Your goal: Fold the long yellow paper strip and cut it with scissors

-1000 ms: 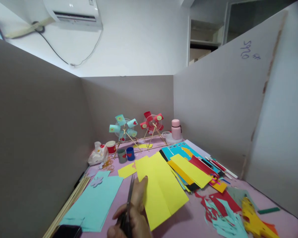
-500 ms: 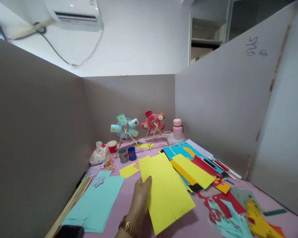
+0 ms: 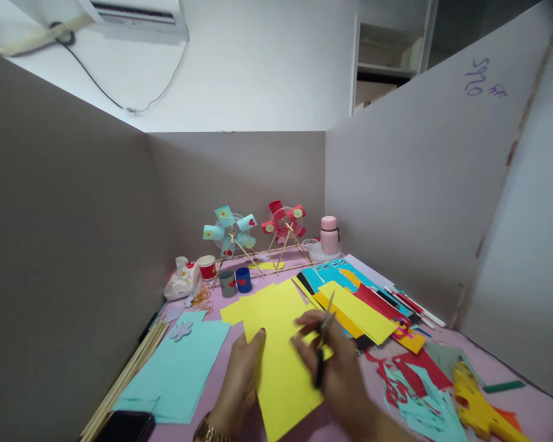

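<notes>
My left hand (image 3: 242, 371), with a gold watch at the wrist, grips the left edge of a yellow paper sheet (image 3: 281, 368), thumb on top. Over the sheet's right side, my right hand (image 3: 334, 362) holds dark-handled scissors (image 3: 325, 337), their blades pointing up and away; this hand is blurred by motion. Light blue sheets (image 3: 179, 368) with a purple flower cutout (image 3: 180, 331) lie to the left. Beyond the sheet stand a grey paper ring (image 3: 227, 283) and a blue paper ring (image 3: 244, 280).
Two stick-framed wheels, one blue (image 3: 230, 230) and one red (image 3: 283, 221), stand at the back near a pink bottle (image 3: 329, 234). Coloured papers (image 3: 359, 307), scraps (image 3: 419, 393) and a yellow glue gun (image 3: 479, 405) lie right. Sticks (image 3: 124, 380) and a phone (image 3: 126, 426) are left.
My right hand has come into view with the scissors over the yellow sheet. My left hand and the sheet have shifted left. The view has tilted slightly downward.
</notes>
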`<action>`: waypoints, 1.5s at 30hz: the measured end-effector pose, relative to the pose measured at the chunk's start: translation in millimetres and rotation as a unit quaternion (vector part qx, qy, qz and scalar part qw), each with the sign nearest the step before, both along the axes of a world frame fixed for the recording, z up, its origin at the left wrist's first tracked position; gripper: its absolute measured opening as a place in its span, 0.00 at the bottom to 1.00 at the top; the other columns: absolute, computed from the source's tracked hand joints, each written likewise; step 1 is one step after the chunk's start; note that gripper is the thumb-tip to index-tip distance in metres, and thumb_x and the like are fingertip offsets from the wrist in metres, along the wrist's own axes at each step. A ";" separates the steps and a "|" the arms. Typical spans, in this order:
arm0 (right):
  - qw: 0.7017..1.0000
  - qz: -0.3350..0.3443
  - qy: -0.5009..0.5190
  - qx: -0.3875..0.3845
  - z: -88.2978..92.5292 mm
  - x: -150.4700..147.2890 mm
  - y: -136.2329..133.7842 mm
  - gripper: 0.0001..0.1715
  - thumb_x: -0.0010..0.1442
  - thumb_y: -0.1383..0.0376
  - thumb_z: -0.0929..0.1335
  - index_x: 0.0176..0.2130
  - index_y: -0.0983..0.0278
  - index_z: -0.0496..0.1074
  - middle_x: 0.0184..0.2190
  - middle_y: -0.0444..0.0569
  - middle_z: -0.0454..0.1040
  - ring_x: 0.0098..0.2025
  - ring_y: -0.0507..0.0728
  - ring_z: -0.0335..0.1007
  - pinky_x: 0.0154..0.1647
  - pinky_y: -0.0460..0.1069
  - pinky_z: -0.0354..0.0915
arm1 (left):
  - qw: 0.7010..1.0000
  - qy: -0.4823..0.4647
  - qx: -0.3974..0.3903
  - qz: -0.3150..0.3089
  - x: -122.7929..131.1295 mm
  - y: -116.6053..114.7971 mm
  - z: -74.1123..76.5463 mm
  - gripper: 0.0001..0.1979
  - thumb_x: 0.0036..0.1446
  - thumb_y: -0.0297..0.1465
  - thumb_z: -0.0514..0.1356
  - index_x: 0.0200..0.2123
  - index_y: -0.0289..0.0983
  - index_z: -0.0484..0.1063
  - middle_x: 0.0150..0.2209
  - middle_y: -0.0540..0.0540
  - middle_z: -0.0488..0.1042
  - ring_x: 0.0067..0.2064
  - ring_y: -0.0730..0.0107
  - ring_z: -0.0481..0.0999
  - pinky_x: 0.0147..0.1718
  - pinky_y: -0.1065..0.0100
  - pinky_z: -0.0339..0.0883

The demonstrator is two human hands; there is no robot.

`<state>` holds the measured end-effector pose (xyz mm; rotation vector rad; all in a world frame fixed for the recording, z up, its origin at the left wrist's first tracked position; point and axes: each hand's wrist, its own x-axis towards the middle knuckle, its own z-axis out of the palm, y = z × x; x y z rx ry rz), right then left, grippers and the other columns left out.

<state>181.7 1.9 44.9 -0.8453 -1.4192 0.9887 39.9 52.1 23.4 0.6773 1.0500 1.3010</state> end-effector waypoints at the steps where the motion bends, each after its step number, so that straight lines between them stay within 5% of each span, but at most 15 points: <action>1: 0.991 -0.124 -0.042 0.006 -2.8 16.8 11.5 0.20 0.56 0.56 0.68 0.46 0.62 0.63 0.45 0.52 0.67 0.44 0.61 0.65 0.43 0.56 0.61 | 1.000 -0.001 0.006 -0.006 -2.0 -3.1 1.9 0.14 0.55 0.27 0.60 0.46 0.31 0.70 0.37 0.38 0.80 0.36 0.59 0.80 0.36 0.61 0.74; 3: 0.970 -0.203 -0.134 -0.022 -12.0 43.1 25.5 0.26 0.49 0.58 0.72 0.46 0.61 0.63 0.45 0.52 0.68 0.45 0.63 0.64 0.44 0.57 0.59 | 1.000 -0.005 0.016 -0.017 -3.7 -9.2 5.3 0.17 0.54 0.26 0.61 0.48 0.31 0.69 0.38 0.36 0.80 0.38 0.55 0.80 0.37 0.60 0.74; 8: 0.986 -0.007 -0.032 -0.162 -35.2 54.9 20.5 0.19 0.48 0.59 0.70 0.38 0.61 0.62 0.29 0.44 0.70 0.29 0.56 0.67 0.33 0.52 0.64 | 0.998 -0.027 -0.012 -0.058 -1.7 -22.6 10.0 0.22 0.52 0.31 0.63 0.51 0.30 0.68 0.39 0.34 0.80 0.41 0.51 0.79 0.40 0.57 0.73; 10: 0.983 0.007 0.016 -0.181 -36.8 50.2 17.6 0.18 0.45 0.61 0.70 0.36 0.61 0.62 0.26 0.41 0.68 0.26 0.53 0.65 0.29 0.48 0.63 | 0.996 -0.037 -0.029 -0.080 -2.2 -29.4 8.6 0.24 0.52 0.33 0.64 0.52 0.30 0.67 0.41 0.34 0.79 0.43 0.50 0.79 0.41 0.57 0.72; 16: 0.971 -0.042 0.062 -0.227 -37.6 52.9 22.4 0.23 0.41 0.61 0.73 0.36 0.62 0.62 0.20 0.34 0.62 0.20 0.49 0.59 0.21 0.44 0.57 | 0.979 -0.098 -0.077 -0.159 -4.5 -50.0 -17.3 0.32 0.46 0.35 0.68 0.54 0.33 0.67 0.46 0.34 0.77 0.47 0.49 0.76 0.46 0.58 0.69; 23: 0.966 -0.007 0.077 -0.247 -54.4 55.1 21.4 0.26 0.45 0.57 0.74 0.39 0.62 0.62 0.25 0.38 0.68 0.23 0.49 0.62 0.23 0.44 0.60 | 0.964 -0.153 -0.099 -0.194 -3.6 -51.6 -40.6 0.33 0.45 0.36 0.68 0.55 0.33 0.66 0.47 0.33 0.77 0.47 0.45 0.76 0.48 0.52 0.67; 29: 0.973 -0.066 0.011 -0.221 -60.6 59.6 27.0 0.30 0.47 0.55 0.74 0.43 0.62 0.60 0.29 0.40 0.66 0.29 0.52 0.64 0.29 0.47 0.62 | 0.980 -0.118 -0.105 -0.122 -4.4 -52.8 -41.2 0.35 0.45 0.34 0.68 0.56 0.33 0.64 0.45 0.31 0.77 0.46 0.43 0.76 0.46 0.49 0.68; 34: 0.975 -0.143 0.050 -0.162 -41.3 73.3 12.0 0.27 0.55 0.52 0.69 0.49 0.57 0.57 0.34 0.45 0.70 0.31 0.54 0.67 0.29 0.47 0.63 | 0.993 -0.036 -0.103 -0.051 -3.7 -54.2 -33.0 0.33 0.43 0.34 0.69 0.53 0.33 0.67 0.42 0.34 0.79 0.43 0.44 0.78 0.41 0.51 0.71; 37: 0.983 0.000 0.035 -0.181 -30.7 71.3 -5.8 0.27 0.56 0.48 0.67 0.49 0.59 0.60 0.30 0.46 0.71 0.26 0.52 0.67 0.27 0.47 0.61 | 0.996 -0.010 -0.083 -0.038 -3.3 -55.2 -27.5 0.29 0.44 0.35 0.68 0.50 0.32 0.70 0.43 0.34 0.79 0.46 0.43 0.76 0.38 0.53 0.72; 40: 0.950 0.183 0.002 -0.252 -31.3 59.5 -16.6 0.34 0.50 0.42 0.68 0.45 0.63 0.66 0.24 0.42 0.65 0.24 0.50 0.63 0.26 0.45 0.58 | 0.997 0.005 -0.069 -0.017 -5.1 -55.6 -23.0 0.30 0.45 0.35 0.68 0.52 0.33 0.67 0.42 0.38 0.80 0.47 0.46 0.76 0.39 0.56 0.72; 45: 0.915 0.235 -0.009 -0.326 -46.3 45.7 -12.9 0.36 0.43 0.38 0.70 0.38 0.64 0.71 0.20 0.38 0.57 0.21 0.46 0.48 0.22 0.43 0.47 | 0.997 0.019 -0.080 0.010 -9.8 -55.6 -16.0 0.32 0.42 0.36 0.70 0.52 0.37 0.67 0.39 0.42 0.81 0.47 0.48 0.76 0.38 0.59 0.73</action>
